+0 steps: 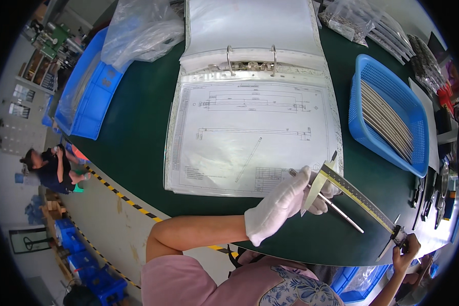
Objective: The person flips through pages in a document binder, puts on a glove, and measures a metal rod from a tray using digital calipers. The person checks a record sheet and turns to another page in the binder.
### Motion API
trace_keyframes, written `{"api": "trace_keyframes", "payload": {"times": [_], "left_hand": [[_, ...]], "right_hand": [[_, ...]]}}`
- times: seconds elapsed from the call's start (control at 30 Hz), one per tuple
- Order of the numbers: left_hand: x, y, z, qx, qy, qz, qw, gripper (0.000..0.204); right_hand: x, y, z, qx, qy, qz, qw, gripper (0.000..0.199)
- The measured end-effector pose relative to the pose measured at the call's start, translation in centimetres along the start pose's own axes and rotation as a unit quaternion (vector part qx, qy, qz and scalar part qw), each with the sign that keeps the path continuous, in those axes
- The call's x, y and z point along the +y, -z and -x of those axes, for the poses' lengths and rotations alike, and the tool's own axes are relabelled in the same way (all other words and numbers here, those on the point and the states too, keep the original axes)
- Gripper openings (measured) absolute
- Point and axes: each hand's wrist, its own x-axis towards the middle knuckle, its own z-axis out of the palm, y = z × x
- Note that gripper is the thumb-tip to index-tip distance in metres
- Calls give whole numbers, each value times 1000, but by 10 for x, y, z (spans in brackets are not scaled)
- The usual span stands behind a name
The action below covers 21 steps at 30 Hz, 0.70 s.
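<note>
Pink shirt cloth [188, 278] is seen below an open binder [250, 66]. More rods [386, 120] are held in a blue basket [357, 115], checked or not unclear. Spread calipers [359, 196] are gripped by the right hand [409, 251]; beside them, one rod [341, 212] is pinched by the gloved left hand [283, 204], its gauging seemingly unfinished.

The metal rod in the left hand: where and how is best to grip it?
Probably pinch the metal rod near its lower-right end, coming from that side: this straight length sticks out past the gloved left hand, apart from the caliper beam.
</note>
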Motion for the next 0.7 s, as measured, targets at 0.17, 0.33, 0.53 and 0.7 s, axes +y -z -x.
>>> {"api": "trace_keyframes", "payload": {"times": [0.17, 0.33, 0.53, 0.7], "left_hand": [[5, 0, 4, 45, -17, -60, 997, 43], [3, -8, 6, 116, -4, -87, 989, 29], [-8, -9, 6, 123, -5, -63, 990, 27], [-8, -4, 5, 153, 4, 11, 988, 30]], "right_hand": [[-26, 9, -19, -90, -103, -104, 985, 79], [-68, -3, -48, -103, -116, -167, 974, 81], [-108, -21, -86, -183, -155, -262, 935, 76], [-120, -32, -108, -229, -187, -277, 914, 72]]}}
